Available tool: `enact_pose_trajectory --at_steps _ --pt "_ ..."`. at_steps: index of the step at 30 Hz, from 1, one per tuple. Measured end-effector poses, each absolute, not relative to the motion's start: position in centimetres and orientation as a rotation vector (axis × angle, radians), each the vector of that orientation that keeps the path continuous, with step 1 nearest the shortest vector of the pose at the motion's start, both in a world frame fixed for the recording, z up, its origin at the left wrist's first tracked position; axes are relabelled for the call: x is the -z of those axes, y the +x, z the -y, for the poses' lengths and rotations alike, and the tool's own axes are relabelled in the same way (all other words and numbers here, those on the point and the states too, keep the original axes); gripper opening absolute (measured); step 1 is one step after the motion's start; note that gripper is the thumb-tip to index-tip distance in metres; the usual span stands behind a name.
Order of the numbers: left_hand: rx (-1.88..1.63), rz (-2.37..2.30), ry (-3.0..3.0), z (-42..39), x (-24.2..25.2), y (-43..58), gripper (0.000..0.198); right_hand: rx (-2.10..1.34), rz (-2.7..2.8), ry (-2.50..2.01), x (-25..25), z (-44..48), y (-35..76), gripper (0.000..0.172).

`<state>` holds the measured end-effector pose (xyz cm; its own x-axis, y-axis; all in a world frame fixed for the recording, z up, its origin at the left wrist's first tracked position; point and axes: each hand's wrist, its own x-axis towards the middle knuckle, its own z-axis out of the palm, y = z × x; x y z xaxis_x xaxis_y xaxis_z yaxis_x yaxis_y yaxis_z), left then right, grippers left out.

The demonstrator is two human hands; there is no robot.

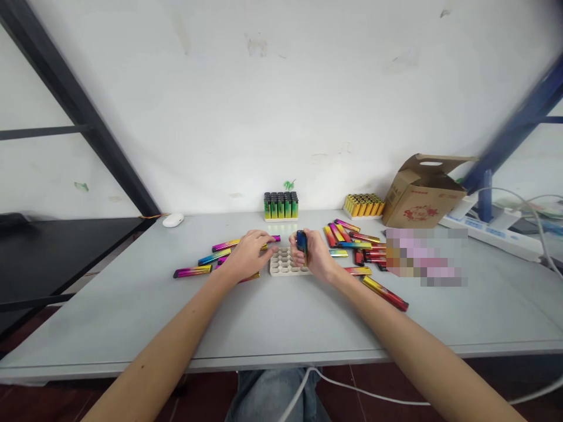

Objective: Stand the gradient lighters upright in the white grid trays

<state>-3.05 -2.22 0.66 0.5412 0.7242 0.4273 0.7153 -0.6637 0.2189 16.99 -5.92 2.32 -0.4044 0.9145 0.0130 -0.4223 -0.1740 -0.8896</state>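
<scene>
My right hand (317,255) is closed around a blue lighter (301,241), held upright above the right part of a pale tray with rows of holes (278,268). My left hand (250,252) is palm down, its fingers stretched toward the tray's left edge. Beneath and beside it lie several shiny lighters, among them a purple and yellow lighter (192,271) and a blue and yellow lighter (214,257). The left palm covers part of that pile. Right of the tray, several red and yellow lighters lie loosely, including a long one (385,293) beside my right forearm.
Against the wall stand a tray of green lighters (281,206) and a tray of yellow-orange lighters (364,206). An opened cardboard box (422,196) and a white power strip (497,235) are at the right. A white rounded object (173,220) sits back left. A blurred patch hides something right.
</scene>
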Motion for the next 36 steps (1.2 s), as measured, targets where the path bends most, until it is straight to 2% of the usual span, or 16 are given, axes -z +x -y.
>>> enact_pose_trajectory --at_steps 6,13,19,29,36 --pt "-0.691 -1.220 2.789 2.7 -1.5 -3.3 0.051 -1.562 1.040 -0.716 -2.5 5.6 17.1 0.022" --pt "-0.418 -1.181 2.801 3.4 -2.3 -3.1 0.078 -1.221 1.285 -0.907 -2.2 5.0 18.0 0.034" --pt "-0.394 -1.225 2.753 4.0 -2.2 -2.4 0.078 -1.083 1.508 -0.875 -1.9 4.9 18.0 0.037" --pt "-0.463 -1.181 2.712 3.9 -2.1 -2.6 0.082 -1.209 1.418 -0.809 -0.8 4.5 17.3 0.037" --pt "-0.450 -1.141 2.737 3.7 -2.4 -3.0 0.057 -1.108 1.558 -0.855 -0.7 4.4 17.3 0.034"
